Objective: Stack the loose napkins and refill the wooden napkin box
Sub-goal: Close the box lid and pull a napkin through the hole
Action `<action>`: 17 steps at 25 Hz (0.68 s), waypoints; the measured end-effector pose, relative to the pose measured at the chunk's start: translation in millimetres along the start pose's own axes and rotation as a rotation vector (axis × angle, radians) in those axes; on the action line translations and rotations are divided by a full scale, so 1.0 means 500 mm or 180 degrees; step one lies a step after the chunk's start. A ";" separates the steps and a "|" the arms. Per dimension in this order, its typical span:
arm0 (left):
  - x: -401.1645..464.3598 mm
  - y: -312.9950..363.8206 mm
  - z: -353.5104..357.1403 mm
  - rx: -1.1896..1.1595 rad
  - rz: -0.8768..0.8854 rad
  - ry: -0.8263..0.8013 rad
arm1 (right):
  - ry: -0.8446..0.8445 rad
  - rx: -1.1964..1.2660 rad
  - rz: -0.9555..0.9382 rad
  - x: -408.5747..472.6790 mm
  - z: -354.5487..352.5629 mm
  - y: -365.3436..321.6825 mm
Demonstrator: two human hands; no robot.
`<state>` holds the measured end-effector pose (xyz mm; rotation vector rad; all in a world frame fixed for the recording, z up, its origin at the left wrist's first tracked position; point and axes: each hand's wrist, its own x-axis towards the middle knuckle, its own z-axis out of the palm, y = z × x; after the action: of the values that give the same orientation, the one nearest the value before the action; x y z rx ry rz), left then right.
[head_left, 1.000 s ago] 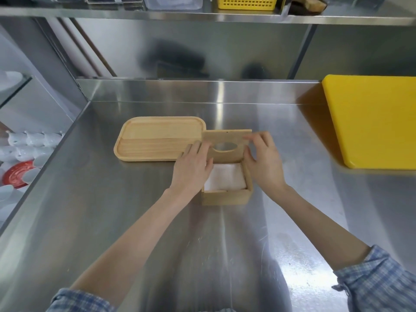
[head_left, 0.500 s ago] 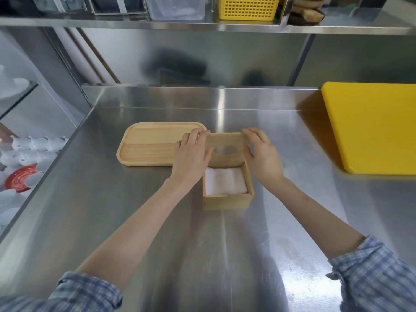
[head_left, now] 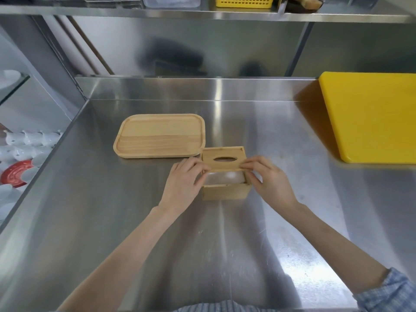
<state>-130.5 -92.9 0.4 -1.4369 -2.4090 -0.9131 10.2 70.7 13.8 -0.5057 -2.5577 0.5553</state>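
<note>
The wooden napkin box (head_left: 225,192) stands in the middle of the steel counter. White napkins (head_left: 225,178) fill it and show in the uncovered front part. A wooden lid (head_left: 222,158) with an oval slot lies flat over the box's rear half, sitting in its side grooves. My left hand (head_left: 182,183) pinches the lid's near left corner, and my right hand (head_left: 270,179) pinches its near right corner. Both hands flank the box's sides.
An empty wooden tray (head_left: 161,135) lies just behind and left of the box. A yellow cutting board (head_left: 371,115) covers the right side. The counter's left edge drops to stacked white dishes (head_left: 24,143). A shelf (head_left: 202,13) with a yellow basket hangs overhead.
The lid was held tilted up behind the box. It now lies flat in the box's top and has slid toward me, covering the rear half; both hands moved to its near corners.
</note>
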 end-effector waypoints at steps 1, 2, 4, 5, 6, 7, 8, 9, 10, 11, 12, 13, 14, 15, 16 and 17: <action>-0.012 -0.002 0.007 0.0008 0.0024 -0.0020 | -0.0012 -0.0099 -0.0030 -0.010 0.006 0.001; -0.022 -0.003 0.014 -0.0010 0.0023 -0.0049 | -0.0046 -0.0197 -0.0050 -0.019 0.013 0.003; -0.038 -0.008 0.028 -0.0057 -0.0005 -0.0099 | -0.0091 -0.0331 -0.0086 -0.032 0.023 0.005; -0.043 -0.011 0.034 -0.0055 -0.0009 -0.0105 | -0.0094 -0.0368 -0.0106 -0.037 0.027 0.006; -0.047 -0.014 0.039 -0.0039 -0.0007 -0.0103 | -0.0089 -0.0393 -0.0125 -0.041 0.029 0.006; -0.049 -0.016 0.043 -0.0018 -0.0005 -0.0105 | -0.0084 -0.0409 -0.0141 -0.042 0.031 0.006; -0.050 -0.016 0.045 -0.0001 -0.0012 -0.0122 | -0.0072 -0.0420 -0.0158 -0.043 0.032 0.007; -0.050 -0.016 0.046 0.0012 -0.0027 -0.0152 | -0.0056 -0.0420 -0.0170 -0.044 0.033 0.008; -0.050 -0.016 0.046 0.0015 -0.0044 -0.0188 | -0.0055 -0.0417 -0.0185 -0.045 0.034 0.009; -0.051 -0.017 0.046 0.0010 -0.0058 -0.0230 | -0.0053 -0.0415 -0.0199 -0.046 0.036 0.010; -0.051 -0.018 0.045 0.0004 -0.0066 -0.0276 | -0.0053 -0.0416 -0.0219 -0.047 0.038 0.011; -0.052 -0.019 0.045 0.0005 -0.0065 -0.0312 | -0.0034 -0.0425 -0.0249 -0.048 0.040 0.012; -0.052 -0.021 0.044 0.0010 -0.0054 -0.0322 | -0.0013 -0.0441 -0.0275 -0.048 0.041 0.013; -0.053 -0.022 0.044 -0.0004 -0.0049 -0.0329 | -0.0001 -0.0462 -0.0298 -0.048 0.041 0.013; -0.054 -0.022 0.044 -0.0029 -0.0051 -0.0348 | 0.0005 -0.0487 -0.0308 -0.047 0.042 0.013; -0.054 -0.020 0.043 -0.0054 -0.0060 -0.0371 | 0.0009 -0.0506 -0.0308 -0.046 0.043 0.014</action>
<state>-122.2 -103.6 -33.0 -1.5158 -2.5077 -0.8792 19.8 60.2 -15.4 -0.4330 -2.6205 0.3187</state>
